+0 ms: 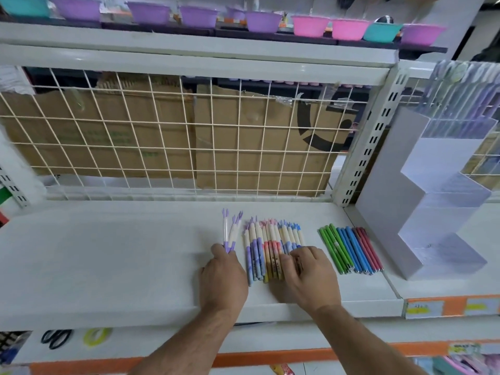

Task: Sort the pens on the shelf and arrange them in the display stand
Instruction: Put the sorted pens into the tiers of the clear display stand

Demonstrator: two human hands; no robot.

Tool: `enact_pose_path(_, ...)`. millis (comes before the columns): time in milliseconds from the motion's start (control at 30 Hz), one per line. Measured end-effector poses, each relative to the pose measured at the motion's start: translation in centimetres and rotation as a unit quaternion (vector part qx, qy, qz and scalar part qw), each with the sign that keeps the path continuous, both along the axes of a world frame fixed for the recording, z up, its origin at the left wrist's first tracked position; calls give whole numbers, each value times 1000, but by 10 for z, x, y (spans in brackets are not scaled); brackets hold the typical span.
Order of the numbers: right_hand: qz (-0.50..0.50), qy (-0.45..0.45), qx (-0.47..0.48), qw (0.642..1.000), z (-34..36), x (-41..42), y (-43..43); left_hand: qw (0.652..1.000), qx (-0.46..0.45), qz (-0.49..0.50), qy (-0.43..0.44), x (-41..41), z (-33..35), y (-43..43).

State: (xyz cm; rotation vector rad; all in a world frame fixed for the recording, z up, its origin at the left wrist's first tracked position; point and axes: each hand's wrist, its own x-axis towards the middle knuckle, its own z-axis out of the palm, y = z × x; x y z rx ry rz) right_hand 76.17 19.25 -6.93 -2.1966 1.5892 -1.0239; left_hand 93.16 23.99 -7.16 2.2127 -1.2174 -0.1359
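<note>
Head view. The shelf (pixel 108 253) carries three lots of pens, all to the left of the display stand (pixel 433 201).

- **Lot nearest the stand:** plain pens (pixel 351 250) lie side by side. Their long axes run front to back, and the far ends lean slightly away from the stand. The metal tips point toward the shelf's front edge. Count: about four green, four blue, three red.
- **Lot further from the stand:** a row of patterned pens (pixel 267 250), touching and parallel. Their long axes run front to back, with the forked caps toward the back. Roughly fifteen; the exact count is not readable.
- **Lot furthest from the stand:** purple-tipped pens (pixel 230 234), at least two, caps toward the back.

Left hand (pixel 223 277): the fingers are curled round the near ends of the purple-tipped pens, gripping them.

Right hand (pixel 311 274): the bent fingers (pixel 293 259) lie over the stand-side end of the patterned row and cover the near halves of those pens. Whether they grip or only touch cannot be told.
</note>
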Motion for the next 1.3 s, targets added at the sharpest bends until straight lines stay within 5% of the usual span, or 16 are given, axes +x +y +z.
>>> enact_pose_path(200,-12,6,-15,1000,13,4,8,992,-77,-21,94,-1,7,6)
enact_pose_path(433,-22,-53,92,994,29,-14,29,976,-115,-92,160,-6,13,8)
enact_pose_path(667,0,-162,125,979,76,-47,21,949,-86,-205,225,-74,39,-12)
enact_pose_path(867,44,-214,119,969,108,-99,-3,863,-52,-323,384,-147,71,-27)
enact_pose_path(1300,159,-159,133,965,144,-244,-96,897,-58,-220,379,-294,102,-86)
